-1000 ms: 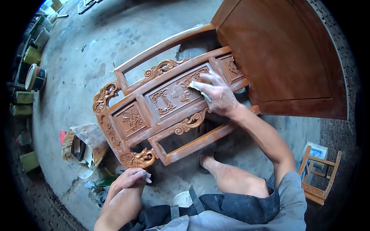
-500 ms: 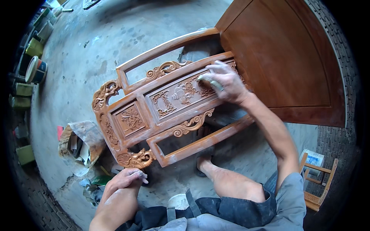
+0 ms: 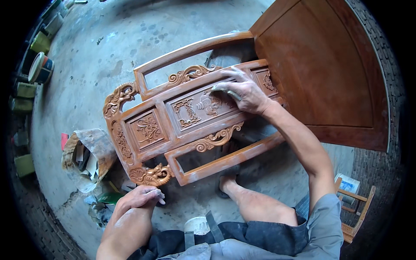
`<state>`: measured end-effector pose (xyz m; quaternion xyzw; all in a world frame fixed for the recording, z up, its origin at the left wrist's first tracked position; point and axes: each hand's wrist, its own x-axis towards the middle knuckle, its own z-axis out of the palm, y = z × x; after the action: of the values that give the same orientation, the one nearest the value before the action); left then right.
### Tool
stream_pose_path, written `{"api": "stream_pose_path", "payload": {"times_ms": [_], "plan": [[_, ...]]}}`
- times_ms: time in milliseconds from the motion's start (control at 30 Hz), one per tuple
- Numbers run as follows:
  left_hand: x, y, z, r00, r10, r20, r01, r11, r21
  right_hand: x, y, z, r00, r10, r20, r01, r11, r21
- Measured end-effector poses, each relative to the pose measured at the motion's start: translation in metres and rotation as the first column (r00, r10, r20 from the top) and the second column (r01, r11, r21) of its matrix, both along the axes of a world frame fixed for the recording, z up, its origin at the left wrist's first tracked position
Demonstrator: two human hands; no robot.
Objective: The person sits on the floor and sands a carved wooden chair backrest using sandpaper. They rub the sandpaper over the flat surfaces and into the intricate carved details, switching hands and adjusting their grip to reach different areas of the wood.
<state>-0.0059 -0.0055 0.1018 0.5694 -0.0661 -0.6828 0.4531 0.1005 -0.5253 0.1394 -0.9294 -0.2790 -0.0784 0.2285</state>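
A carved reddish-brown wooden chair back [image 3: 147,108], dusted with white powder, lies at a slant before me. Its long middle panel [image 3: 184,110] bears raised carving between scrolled edges. Over the right part of that panel, my right hand [image 3: 249,95] pinches a small grey-green piece of sandpaper [image 3: 234,95], mostly hidden by the fingers and pressed against the carving. White dust coats these fingertips. My left hand [image 3: 141,196] rests on my left knee, near the carved lower-left corner [image 3: 151,174], its fingers draped loosely and holding nothing visible.
A broad wooden panel [image 3: 320,65] stands at the right end of the chair back. To the left sits a crumpled sack [image 3: 99,151] of scraps; a bucket [image 3: 41,68] stands beyond it. A small wooden stool [image 3: 363,212] and white container [image 3: 348,185] are at lower right.
My right hand has shifted left along the carved panel, uncovering more carving at its right end. My left hand stays on the knee.
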Motion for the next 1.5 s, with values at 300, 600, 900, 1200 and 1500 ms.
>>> {"api": "stream_pose_path", "payload": {"times_ms": [300, 600, 900, 1200, 1500], "plan": [[0.001, -0.006, 0.003, 0.999, -0.02, -0.026, 0.02, 1.0, -0.001, 0.003, 0.018, -0.005, 0.998, 0.015, -0.053, -0.015, 1.0, 0.009], [0.002, -0.006, 0.0, 0.997, -0.076, 0.027, 0.076, 0.997, 0.009, -0.002, 0.021, -0.005, 0.999, 0.001, -0.042, 0.001, 0.998, 0.055], [0.008, -0.029, 0.055, 0.995, 0.093, 0.03, -0.094, 0.994, 0.053, -0.015, 0.011, 0.006, 0.991, -0.09, 0.099, 0.095, 0.994, -0.05], [0.001, -0.003, -0.005, 0.996, -0.055, 0.063, 0.06, 0.995, -0.076, -0.063, 0.056, -0.007, 0.898, -0.411, 0.157, 0.43, 0.895, -0.114], [0.005, -0.009, 0.009, 0.994, -0.076, 0.073, 0.079, 0.996, -0.044, -0.083, 0.057, -0.011, 0.898, -0.419, 0.137, 0.432, 0.897, -0.091]]}}
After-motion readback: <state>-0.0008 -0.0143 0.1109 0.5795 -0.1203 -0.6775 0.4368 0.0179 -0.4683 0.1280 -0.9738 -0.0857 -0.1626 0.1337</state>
